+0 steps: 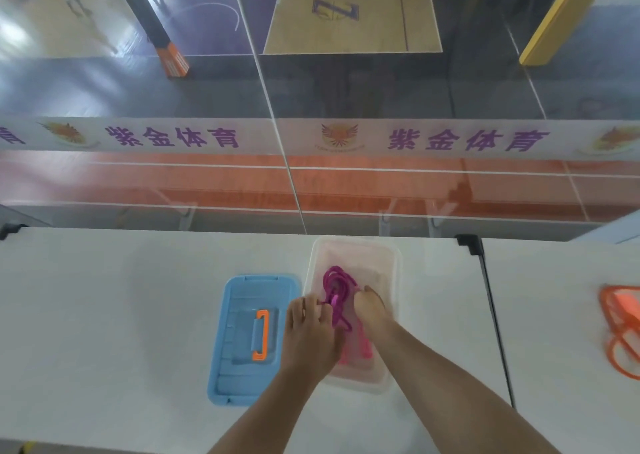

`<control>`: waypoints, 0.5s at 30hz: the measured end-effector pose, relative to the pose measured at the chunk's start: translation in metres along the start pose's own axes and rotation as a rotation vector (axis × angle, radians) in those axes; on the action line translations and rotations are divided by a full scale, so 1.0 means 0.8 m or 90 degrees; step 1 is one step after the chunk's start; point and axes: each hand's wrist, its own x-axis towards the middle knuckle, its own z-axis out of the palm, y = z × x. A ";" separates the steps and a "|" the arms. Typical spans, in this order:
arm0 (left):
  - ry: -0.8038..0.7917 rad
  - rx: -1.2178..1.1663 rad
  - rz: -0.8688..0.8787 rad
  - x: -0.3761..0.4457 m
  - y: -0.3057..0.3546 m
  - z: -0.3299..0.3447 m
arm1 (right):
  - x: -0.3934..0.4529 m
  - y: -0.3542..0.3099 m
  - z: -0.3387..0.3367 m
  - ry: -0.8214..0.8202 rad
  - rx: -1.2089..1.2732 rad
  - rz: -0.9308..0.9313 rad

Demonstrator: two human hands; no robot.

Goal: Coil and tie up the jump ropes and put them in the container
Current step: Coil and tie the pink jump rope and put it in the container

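Both your hands hold the purple jump rope (335, 289) over the clear container (389, 266).
Your left hand (310, 329) and right hand (369, 310) pinch it with curled fingers; the blue lid (239, 367) lies beside the container.

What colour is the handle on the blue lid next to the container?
Orange. The handle sits on the blue lid, clearest in the head view.

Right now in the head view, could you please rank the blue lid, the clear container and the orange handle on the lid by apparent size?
1-2. clear container and blue lid: alike, too close to rank.
3. orange handle: plainly smallest.
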 end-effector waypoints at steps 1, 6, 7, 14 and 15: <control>0.005 -0.029 -0.024 0.003 -0.002 -0.003 | 0.009 0.005 0.000 0.012 -0.005 0.019; -0.075 -0.307 -0.235 0.012 -0.016 -0.004 | 0.071 0.046 0.019 -0.012 0.070 0.066; -0.096 -0.389 -0.269 0.012 -0.015 -0.004 | 0.046 0.035 0.022 -0.031 0.108 0.071; -0.086 -0.424 -0.269 0.001 -0.025 0.003 | 0.016 0.019 0.072 -0.142 0.193 0.090; -0.090 -0.403 -0.257 0.000 -0.029 0.001 | 0.018 0.019 0.075 -0.144 0.177 0.093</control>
